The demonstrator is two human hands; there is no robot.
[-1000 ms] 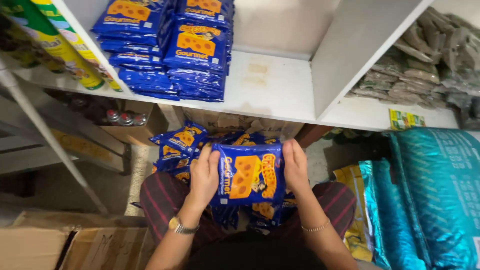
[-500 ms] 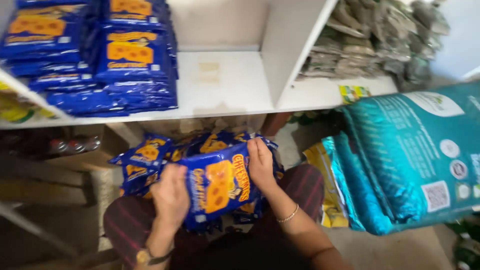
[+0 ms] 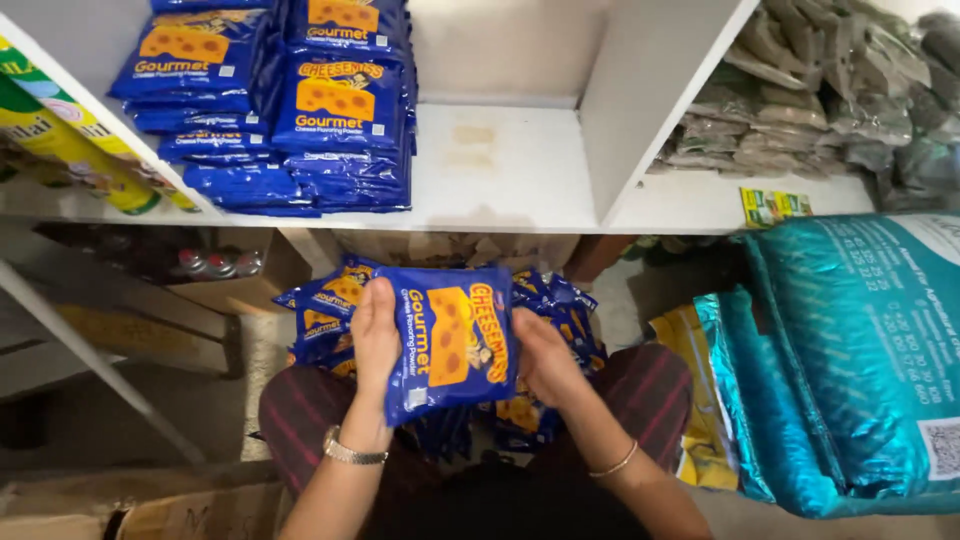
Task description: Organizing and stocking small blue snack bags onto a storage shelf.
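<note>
Basically one view, head cam looking down: both hands hold a blue packet up in front of the lap, below the white shelf. Left hand grips the packet's left edge w/ fingers wrapped over the front and the thumb apparently behind; right hand clasps the right edge, fingers mostly hidden behind the packet, so the exact grip there is hard to tell, but it's clearly closed on it. Packet is a flat, squarish pouch of glossy plastic film w/ an orange-yellow cheese picture; it looks light, soft and a bit crinkly, prob. powder inside, so it'll flex and sag if held by one corner. Film looks slick; best hold is by the two side edges or the sealed seams, pinching flat, not squeezing the middle. Not fragile, tho a seam could split if crushed. More of the same packets lie in a loose pile on the lap, just behind and under the held one, striped cloth below. On the shelf, neat stacks of the same packets sit at left; the middle is bare painted board. To the right, a big teal woven sack, shiny, bulky, looks heavy, and greyish-green bags on the next shelf bay.
</note>
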